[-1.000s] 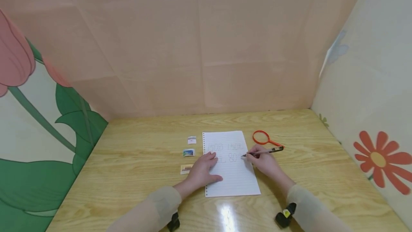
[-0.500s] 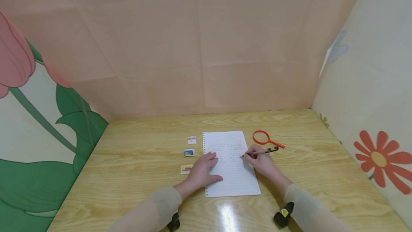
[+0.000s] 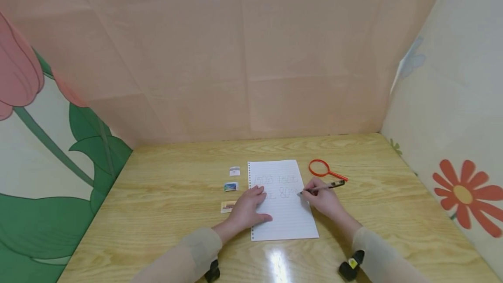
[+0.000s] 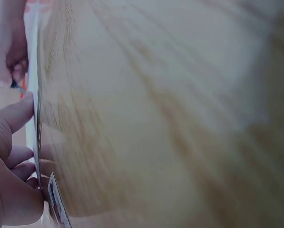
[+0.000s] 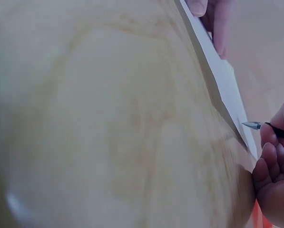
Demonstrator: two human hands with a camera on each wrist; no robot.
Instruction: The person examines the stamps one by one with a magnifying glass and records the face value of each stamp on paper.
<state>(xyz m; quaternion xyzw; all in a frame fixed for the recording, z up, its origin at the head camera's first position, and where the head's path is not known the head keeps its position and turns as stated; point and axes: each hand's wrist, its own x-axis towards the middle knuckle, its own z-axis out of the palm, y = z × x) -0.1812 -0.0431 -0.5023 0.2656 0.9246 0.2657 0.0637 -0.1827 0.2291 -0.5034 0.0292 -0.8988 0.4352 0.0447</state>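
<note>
A sheet of lined paper [image 3: 283,226] with punched holes along its left edge lies on the table, bearing two rows of faint handwriting. My left hand [image 3: 247,208] rests flat on its left part, fingers spread, covering some of the writing. My right hand [image 3: 325,199] pinches a pen [image 3: 334,184] near its tip, at the end of the second row, after "80". In the right wrist view the metal point of the pen [image 5: 252,125] is at the paper [image 5: 227,88]; whether it touches cannot be told.
Left of the paper lie three small stamp-like pictures: a pale one [image 3: 234,171], a blue-green one [image 3: 231,186], and a yellowish one [image 3: 227,207] partly behind my left hand. A red magnifying glass [image 3: 338,176] lies beyond my right hand. Walls enclose the wooden table [image 3: 165,213].
The pen tip first shifted slightly left, then right and a little down. A small mark now shows after "80". My left hand and the paper have stayed in place.
</note>
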